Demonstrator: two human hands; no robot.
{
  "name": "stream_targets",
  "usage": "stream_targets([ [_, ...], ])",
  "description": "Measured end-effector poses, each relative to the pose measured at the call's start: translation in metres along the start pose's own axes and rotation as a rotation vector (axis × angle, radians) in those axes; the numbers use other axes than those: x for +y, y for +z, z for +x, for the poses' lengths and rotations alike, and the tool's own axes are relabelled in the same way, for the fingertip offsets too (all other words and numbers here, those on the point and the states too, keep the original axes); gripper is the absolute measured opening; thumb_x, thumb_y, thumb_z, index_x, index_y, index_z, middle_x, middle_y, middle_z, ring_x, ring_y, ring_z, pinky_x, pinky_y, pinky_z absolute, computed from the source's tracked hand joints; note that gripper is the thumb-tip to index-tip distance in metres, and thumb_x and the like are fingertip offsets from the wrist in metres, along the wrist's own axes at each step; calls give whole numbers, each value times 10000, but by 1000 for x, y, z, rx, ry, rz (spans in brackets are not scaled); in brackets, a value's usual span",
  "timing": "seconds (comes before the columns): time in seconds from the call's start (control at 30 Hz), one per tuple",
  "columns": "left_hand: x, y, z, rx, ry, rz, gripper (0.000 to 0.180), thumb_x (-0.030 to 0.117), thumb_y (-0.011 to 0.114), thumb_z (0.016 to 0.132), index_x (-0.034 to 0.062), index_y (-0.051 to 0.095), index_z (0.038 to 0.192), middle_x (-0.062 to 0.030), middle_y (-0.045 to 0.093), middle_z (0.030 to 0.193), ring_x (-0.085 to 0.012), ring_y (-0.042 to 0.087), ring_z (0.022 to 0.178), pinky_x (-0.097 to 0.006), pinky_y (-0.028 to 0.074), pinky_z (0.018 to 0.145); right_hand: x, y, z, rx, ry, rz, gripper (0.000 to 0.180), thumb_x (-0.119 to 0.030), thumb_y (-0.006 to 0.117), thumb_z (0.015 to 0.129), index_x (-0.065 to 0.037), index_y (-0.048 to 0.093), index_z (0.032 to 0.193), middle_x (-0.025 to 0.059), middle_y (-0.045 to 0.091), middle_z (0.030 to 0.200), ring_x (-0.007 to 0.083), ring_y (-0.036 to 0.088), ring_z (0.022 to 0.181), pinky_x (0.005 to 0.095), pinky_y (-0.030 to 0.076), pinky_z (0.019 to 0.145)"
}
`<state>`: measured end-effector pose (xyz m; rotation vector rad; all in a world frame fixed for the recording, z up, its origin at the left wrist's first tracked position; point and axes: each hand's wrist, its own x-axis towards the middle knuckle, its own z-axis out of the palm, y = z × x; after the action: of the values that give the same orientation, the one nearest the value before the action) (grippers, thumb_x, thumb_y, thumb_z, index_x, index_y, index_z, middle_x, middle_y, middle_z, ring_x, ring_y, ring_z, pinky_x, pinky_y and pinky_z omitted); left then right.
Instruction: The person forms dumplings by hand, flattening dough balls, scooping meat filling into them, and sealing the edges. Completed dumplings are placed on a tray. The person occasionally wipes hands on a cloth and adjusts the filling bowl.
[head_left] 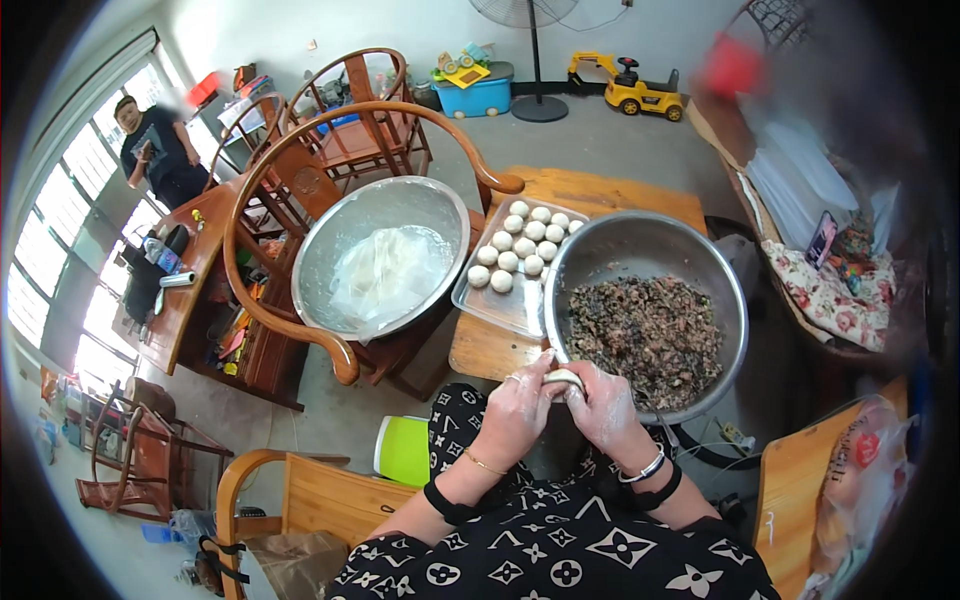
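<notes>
Both floured hands, the left hand (pixel 517 408) and the right hand (pixel 603 405), are closed around a small dough piece (pixel 563 379) at the near rim of the filling bowl (pixel 600 250); it seems best to pinch the edges gently and evenly, so the dough does not tear.

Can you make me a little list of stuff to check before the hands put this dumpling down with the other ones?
1. Dough piece held by both hands: left hand, right hand: ok.
2. Dough pinched fully closed: cannot tell, fingers cover it.
3. Free room on the tray beside the white balls: ok.
4. Filling left in the steel bowl: ok.
5. Hands floured: ok.
</notes>
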<state>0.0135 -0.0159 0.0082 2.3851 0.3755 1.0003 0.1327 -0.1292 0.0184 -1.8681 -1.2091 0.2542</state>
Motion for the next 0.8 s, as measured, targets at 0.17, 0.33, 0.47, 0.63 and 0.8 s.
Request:
stream_targets([
  [0.17,-7,3,0,-12,93,49,230,22,649,880,-12,628,1106,-165,687,966,-325,675,863,-407,561,740,-14,-8,4,-25,-3,6,219,-83,606,882,-26,629,1092,230,681,907,410,671,840,476,539,763],
  [0.33,3,2,4,-8,11,-42,253,39,687,864,-12,629,1104,-175,671,946,-336,672,812,-400,557,699,-1,-6,2,-2,17,-32,213,-86,623,869,-46,643,1077,219,677,860,409,672,802,474,541,727],
  [0.47,-1,6,0,78,31,-94,246,13,709,838,27,649,1076,-157,671,886,-337,676,799,-397,545,715,-5,-8,1,-6,44,40,214,-82,629,856,-38,650,1065,211,680,841,399,677,774,461,544,701],
  [0.63,-15,6,-4,-30,124,12,313,-11,629,846,-10,624,1159,-175,677,982,-324,672,866,-397,557,740,2,-1,4,-72,-116,-130,287,-74,626,866,-26,613,1148,235,676,936,399,672,859,476,543,758],
  [0.8,-1,0,-1,18,23,-56,250,25,652,881,-17,632,1127,-180,688,976,-325,682,848,-400,563,759,-11,-6,1,-40,77,57,229,-69,612,872,-32,657,1093,248,683,910,417,681,841,461,553,743],
])
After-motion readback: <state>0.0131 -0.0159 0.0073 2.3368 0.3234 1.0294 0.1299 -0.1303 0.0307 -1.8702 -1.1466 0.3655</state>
